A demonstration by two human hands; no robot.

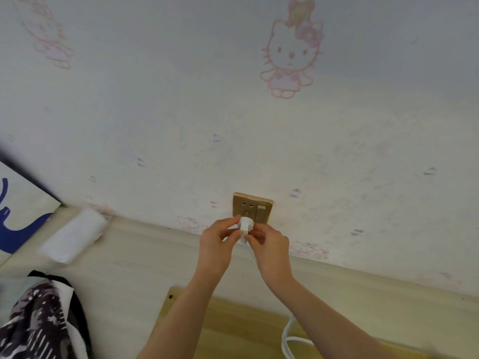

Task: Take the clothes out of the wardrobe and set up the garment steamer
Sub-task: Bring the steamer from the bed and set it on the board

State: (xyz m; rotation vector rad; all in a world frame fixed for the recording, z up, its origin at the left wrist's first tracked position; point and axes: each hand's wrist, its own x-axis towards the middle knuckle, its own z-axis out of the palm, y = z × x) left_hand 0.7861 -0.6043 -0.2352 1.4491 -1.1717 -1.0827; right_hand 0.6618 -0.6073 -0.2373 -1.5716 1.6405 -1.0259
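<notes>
Plug (245, 225), white, round-bodied, pinched by left hand (217, 239) and right hand (269, 244), against gold wall socket (252, 206), white cord (286, 338) trailing

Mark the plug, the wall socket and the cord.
plug (245, 223), head view, round white body.
wall socket (248, 203), head view, gold faceplate by the holes.
cord (286, 335), head view, lower loop.

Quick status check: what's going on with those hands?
Both hands, left and right, pinch white plug. Plug at gold wall socket, seating unclear. Nothing blocking.
</notes>
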